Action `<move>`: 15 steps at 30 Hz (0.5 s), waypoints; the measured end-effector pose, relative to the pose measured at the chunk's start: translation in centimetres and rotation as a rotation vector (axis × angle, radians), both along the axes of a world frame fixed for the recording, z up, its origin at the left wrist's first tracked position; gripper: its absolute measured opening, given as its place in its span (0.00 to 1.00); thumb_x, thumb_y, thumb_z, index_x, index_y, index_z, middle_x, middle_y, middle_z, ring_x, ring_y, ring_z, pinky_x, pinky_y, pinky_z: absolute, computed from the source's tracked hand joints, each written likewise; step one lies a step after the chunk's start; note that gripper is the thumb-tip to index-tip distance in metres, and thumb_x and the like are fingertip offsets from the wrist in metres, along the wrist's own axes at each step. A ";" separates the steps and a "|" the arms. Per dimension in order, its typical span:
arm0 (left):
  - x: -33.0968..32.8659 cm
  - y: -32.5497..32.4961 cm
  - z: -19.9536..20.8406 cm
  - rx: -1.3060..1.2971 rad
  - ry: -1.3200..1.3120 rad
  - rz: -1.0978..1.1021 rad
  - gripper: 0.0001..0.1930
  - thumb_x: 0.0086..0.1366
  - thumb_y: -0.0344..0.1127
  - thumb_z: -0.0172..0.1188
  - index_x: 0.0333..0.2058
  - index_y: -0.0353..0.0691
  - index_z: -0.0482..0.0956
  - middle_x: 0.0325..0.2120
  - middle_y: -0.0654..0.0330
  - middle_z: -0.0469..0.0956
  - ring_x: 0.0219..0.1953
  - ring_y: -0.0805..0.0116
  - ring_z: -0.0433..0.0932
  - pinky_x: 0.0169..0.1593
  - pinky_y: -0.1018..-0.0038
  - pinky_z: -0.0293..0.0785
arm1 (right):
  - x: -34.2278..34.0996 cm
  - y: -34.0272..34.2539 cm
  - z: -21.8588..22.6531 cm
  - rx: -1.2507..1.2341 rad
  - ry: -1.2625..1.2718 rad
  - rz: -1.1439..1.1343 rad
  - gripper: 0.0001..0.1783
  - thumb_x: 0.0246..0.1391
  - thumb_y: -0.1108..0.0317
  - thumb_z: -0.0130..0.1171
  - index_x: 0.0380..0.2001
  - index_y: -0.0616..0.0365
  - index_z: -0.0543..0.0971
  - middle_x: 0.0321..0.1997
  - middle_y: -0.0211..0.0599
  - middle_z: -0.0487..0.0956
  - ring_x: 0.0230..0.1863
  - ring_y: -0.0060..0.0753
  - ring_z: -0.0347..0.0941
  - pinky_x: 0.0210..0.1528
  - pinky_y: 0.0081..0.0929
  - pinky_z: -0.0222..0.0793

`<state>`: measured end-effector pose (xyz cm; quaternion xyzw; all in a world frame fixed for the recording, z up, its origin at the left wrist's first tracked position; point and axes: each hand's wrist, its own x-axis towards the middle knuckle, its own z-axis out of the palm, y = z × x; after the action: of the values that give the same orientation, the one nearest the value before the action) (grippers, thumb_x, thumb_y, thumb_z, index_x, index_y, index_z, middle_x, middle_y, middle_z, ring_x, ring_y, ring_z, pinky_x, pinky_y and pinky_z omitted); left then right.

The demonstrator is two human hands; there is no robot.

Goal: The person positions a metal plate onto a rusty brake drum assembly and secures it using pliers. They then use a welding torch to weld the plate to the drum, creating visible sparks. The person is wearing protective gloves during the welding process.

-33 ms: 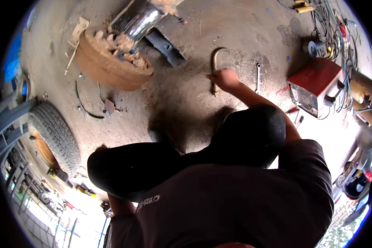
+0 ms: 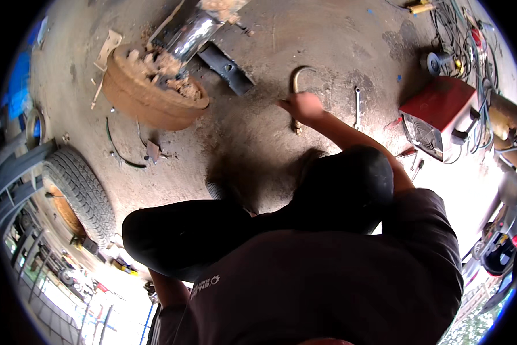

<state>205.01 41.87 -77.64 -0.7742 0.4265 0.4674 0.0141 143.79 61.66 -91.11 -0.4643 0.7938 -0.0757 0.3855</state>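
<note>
Although motion blurs the right hand (image 2: 304,108), its fingers appear curled over the middle of the hooked rod (image 2: 295,83); whether they grip it cannot be told. The rod lies left of the wrench (image 2: 358,109) on the floor (image 2: 253,129).

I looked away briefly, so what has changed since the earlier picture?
The right hand has shifted slightly left over the curved tube; whether it grips it is unclear. The tube, the wrench and the red machine stayed where they were on the floor.
</note>
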 end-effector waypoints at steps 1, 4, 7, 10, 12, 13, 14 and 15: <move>-1.5 1.4 3.3 -0.036 0.071 0.090 0.14 0.69 0.40 0.57 0.42 0.32 0.77 0.34 0.52 0.82 0.35 0.64 0.81 0.36 0.70 0.77 | 0.7 -1.2 -0.1 -0.043 -0.007 -0.032 0.25 0.63 0.44 0.51 0.31 0.55 0.82 0.31 0.46 0.82 0.36 0.52 0.79 0.40 0.47 0.74; -7.7 2.4 11.9 -0.286 0.385 0.388 0.14 0.71 0.39 0.54 0.44 0.32 0.78 0.38 0.52 0.82 0.41 0.64 0.81 0.42 0.70 0.77 | 0.9 -1.9 -1.6 -0.025 0.054 -0.015 0.16 0.61 0.56 0.51 0.35 0.57 0.81 0.39 0.44 0.82 0.40 0.51 0.80 0.42 0.45 0.76; -14.4 1.6 18.5 -0.633 -0.176 -0.462 0.14 0.70 0.40 0.57 0.41 0.32 0.80 0.36 0.55 0.81 0.37 0.66 0.79 0.42 0.70 0.75 | 2.4 1.9 -3.2 -0.031 0.020 -0.222 0.12 0.54 0.64 0.54 0.40 0.56 0.78 0.42 0.47 0.81 0.43 0.53 0.79 0.45 0.46 0.75; -23.3 1.8 18.2 -0.820 -0.143 -0.922 0.08 0.67 0.30 0.59 0.36 0.29 0.80 0.31 0.54 0.80 0.32 0.64 0.76 0.41 0.71 0.73 | 2.7 6.8 -1.4 -0.087 -0.064 -0.374 0.14 0.53 0.62 0.58 0.40 0.57 0.77 0.42 0.51 0.81 0.45 0.55 0.78 0.47 0.45 0.74; -29.9 1.8 14.8 -0.728 -0.097 -1.126 0.08 0.65 0.31 0.61 0.33 0.29 0.79 0.28 0.55 0.79 0.30 0.67 0.75 0.40 0.72 0.72 | 2.9 10.0 -1.2 -0.081 -0.089 -0.438 0.15 0.52 0.61 0.61 0.40 0.58 0.77 0.41 0.52 0.80 0.45 0.56 0.77 0.47 0.47 0.74; -32.7 2.0 11.5 -0.624 0.000 -1.184 0.08 0.64 0.31 0.62 0.32 0.30 0.79 0.26 0.56 0.78 0.28 0.69 0.74 0.38 0.73 0.71 | 3.4 11.5 -2.5 -0.108 -0.033 -0.464 0.16 0.50 0.61 0.62 0.39 0.59 0.76 0.39 0.52 0.80 0.43 0.57 0.77 0.45 0.48 0.73; -35.1 2.6 7.8 -0.504 0.077 -1.219 0.09 0.64 0.32 0.63 0.31 0.30 0.79 0.24 0.58 0.78 0.27 0.71 0.74 0.35 0.74 0.70 | 3.6 12.1 -2.7 -0.088 -0.030 -0.462 0.15 0.49 0.64 0.62 0.40 0.58 0.77 0.40 0.51 0.80 0.43 0.57 0.77 0.46 0.49 0.73; -36.7 3.3 4.5 -0.390 0.117 -1.225 0.09 0.63 0.32 0.63 0.29 0.31 0.79 0.21 0.59 0.77 0.25 0.73 0.73 0.33 0.75 0.69 | 3.9 12.0 -2.7 -0.091 -0.054 -0.471 0.15 0.49 0.65 0.61 0.40 0.58 0.77 0.40 0.52 0.80 0.44 0.57 0.77 0.46 0.48 0.73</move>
<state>168.34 45.21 -73.15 -0.3521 0.8684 0.3301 0.1139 147.66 73.61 -93.82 -0.2809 0.8653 -0.2116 0.3571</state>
